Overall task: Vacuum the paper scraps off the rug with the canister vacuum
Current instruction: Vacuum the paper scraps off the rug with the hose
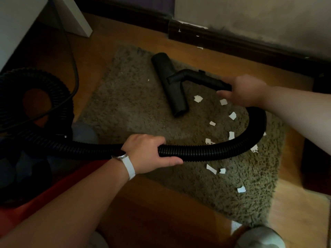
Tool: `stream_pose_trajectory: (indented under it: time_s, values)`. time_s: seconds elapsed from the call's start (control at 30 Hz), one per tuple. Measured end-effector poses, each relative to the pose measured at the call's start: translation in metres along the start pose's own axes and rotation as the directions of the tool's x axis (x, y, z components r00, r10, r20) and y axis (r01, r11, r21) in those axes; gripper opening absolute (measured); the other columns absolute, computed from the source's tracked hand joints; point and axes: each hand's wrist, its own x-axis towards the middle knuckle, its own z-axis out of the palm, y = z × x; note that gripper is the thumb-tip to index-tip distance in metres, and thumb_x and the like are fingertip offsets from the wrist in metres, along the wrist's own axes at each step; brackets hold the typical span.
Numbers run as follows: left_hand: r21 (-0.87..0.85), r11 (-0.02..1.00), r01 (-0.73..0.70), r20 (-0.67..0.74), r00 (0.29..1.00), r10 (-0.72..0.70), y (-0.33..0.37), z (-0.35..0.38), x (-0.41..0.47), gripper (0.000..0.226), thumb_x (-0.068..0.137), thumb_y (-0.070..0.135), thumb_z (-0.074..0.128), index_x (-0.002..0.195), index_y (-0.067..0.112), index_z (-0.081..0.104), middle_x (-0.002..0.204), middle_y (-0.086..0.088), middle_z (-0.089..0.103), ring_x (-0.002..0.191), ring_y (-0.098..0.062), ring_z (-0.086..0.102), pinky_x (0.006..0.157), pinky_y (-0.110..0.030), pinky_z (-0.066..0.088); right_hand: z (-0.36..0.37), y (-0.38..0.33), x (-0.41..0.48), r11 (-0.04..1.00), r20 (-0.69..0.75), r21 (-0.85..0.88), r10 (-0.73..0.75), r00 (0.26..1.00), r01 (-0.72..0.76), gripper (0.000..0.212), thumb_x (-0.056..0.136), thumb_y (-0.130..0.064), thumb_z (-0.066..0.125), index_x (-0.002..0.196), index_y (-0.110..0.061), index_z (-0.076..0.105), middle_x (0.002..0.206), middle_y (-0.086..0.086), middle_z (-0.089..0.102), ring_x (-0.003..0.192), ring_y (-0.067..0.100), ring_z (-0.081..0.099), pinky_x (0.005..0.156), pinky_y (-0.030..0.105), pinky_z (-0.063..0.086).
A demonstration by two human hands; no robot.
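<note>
1. the right hand is closed round the far end of the bent tube, a rigid black plastic piece that runs down into the nozzle. its thumb lies along the underside.
2. the left hand grips the hose from above, with the fingers curled over it and the thumb underneath. a watch sits on that wrist.
3. the nozzle rests on the rug, near its middle, with the closest of the paper scraps just beside it.
4. the scraps lie over the right part of the rug in a loose arc, inside and around the loop of hose. one or two sit touching the hose.
5. the tube and nozzle look stiff and light, so the rigid tube is the best place to steer from.
6. the hose looks ribbed, bendy and springy. the ribs give a sure grip, but the loop will likely tug back and could sweep scraps along as it drags.
7. the scraps look thin and very light, so they may catch in the shaggy pile or scatter if the hose brushes them.
8. the rug lies loose on the wooden floor, so it may slide or lift under suction.
9. the hose coils away to the left, and i cannot tell where the canister stands.
</note>
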Motion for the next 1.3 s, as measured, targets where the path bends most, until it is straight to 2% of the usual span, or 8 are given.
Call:
stream_pose_trajectory:
  time_s: [0.07,0.17,0.37,0.5,0.87,1.0,1.13,1.3]
  values:
    - [-0.004,1.000,0.002,0.004,1.000,-0.002,0.000,0.000,-0.001,0.073,0.063,0.093,0.024,0.081,0.030,0.055,0.065,0.012,0.053,0.060,-0.001,0.052,0.052,-0.021,0.036,0.000,0.000,0.004,1.000,0.008,-0.015,0.001,1.000,-0.001,0.041,0.099,-0.052,0.050,0.133,-0.029,0.053,0.081,0.002,0.061,0.073,0.022,0.059,0.063,0.035,0.049]
    - [-0.014,1.000,0.017,0.000,1.000,-0.017,0.001,-0.001,-0.003,0.073,0.062,0.093,0.025,0.082,0.030,0.056,0.066,0.012,0.054,0.062,-0.002,0.054,0.055,-0.022,0.038,0.004,0.006,0.002,0.999,0.027,0.016,0.029,0.999,-0.029,0.044,0.098,-0.052,0.050,0.137,-0.030,0.050,0.079,0.003,0.063,0.069,0.020,0.060,0.059,0.032,0.048]
    - [-0.022,1.000,-0.022,-0.056,0.998,0.021,-0.002,-0.001,0.004,0.070,0.065,0.093,0.028,0.080,0.031,0.055,0.062,0.012,0.053,0.058,-0.002,0.053,0.052,-0.022,0.038,0.011,0.028,-0.028,0.992,0.033,0.086,0.092,0.995,-0.095,0.044,0.099,-0.047,0.053,0.136,-0.025,0.052,0.071,0.002,0.059,0.062,0.016,0.057,0.050,0.028,0.038]
    - [-0.021,0.999,-0.031,-0.064,0.997,0.029,-0.004,-0.005,0.017,0.072,0.063,0.094,0.025,0.086,0.033,0.056,0.067,0.014,0.056,0.064,-0.002,0.056,0.059,-0.025,0.045,0.018,0.041,-0.054,0.991,0.052,0.096,0.087,0.995,-0.092,0.049,0.098,-0.050,0.052,0.143,-0.034,0.046,0.075,-0.004,0.062,0.063,0.014,0.060,0.052,0.029,0.047]
    - [0.055,0.998,0.021,-0.153,0.988,-0.013,0.023,-0.024,0.059,0.071,0.060,0.093,0.025,0.078,0.030,0.053,0.066,0.011,0.054,0.065,-0.010,0.055,0.054,-0.026,0.043,0.022,0.080,-0.083,0.969,-0.036,0.171,0.189,0.981,-0.180,0.036,0.096,-0.047,0.058,0.127,-0.027,0.059,0.070,-0.005,0.060,0.062,0.012,0.058,0.055,0.032,0.048]
    - [0.035,0.999,0.030,-0.125,0.992,-0.026,0.021,-0.021,0.060,0.072,0.059,0.094,0.026,0.075,0.029,0.053,0.063,0.011,0.055,0.063,-0.008,0.054,0.055,-0.026,0.043,0.024,0.071,-0.075,0.974,0.042,0.132,0.180,0.983,-0.184,0.038,0.098,-0.048,0.054,0.132,-0.032,0.054,0.074,-0.002,0.063,0.062,0.016,0.061,0.054,0.034,0.052]
    - [0.034,0.999,0.030,-0.060,0.998,-0.028,0.020,-0.017,0.056,0.070,0.060,0.093,0.032,0.076,0.029,0.055,0.064,0.011,0.055,0.062,-0.005,0.053,0.052,-0.024,0.036,0.028,0.058,-0.063,0.983,0.104,0.113,0.135,0.985,-0.147,0.035,0.099,-0.047,0.052,0.131,-0.033,0.051,0.075,-0.002,0.064,0.059,0.017,0.064,0.059,0.041,0.060]
    - [0.005,0.999,0.044,-0.051,0.998,-0.044,0.018,-0.016,0.054,0.061,0.065,0.089,0.043,0.077,0.030,0.056,0.066,0.012,0.056,0.065,-0.009,0.056,0.058,-0.027,0.041,0.031,0.054,-0.057,0.985,0.116,0.126,0.107,0.987,-0.122,0.035,0.100,-0.047,0.052,0.132,-0.034,0.049,0.075,-0.002,0.064,0.058,0.018,0.065,0.059,0.043,0.060]
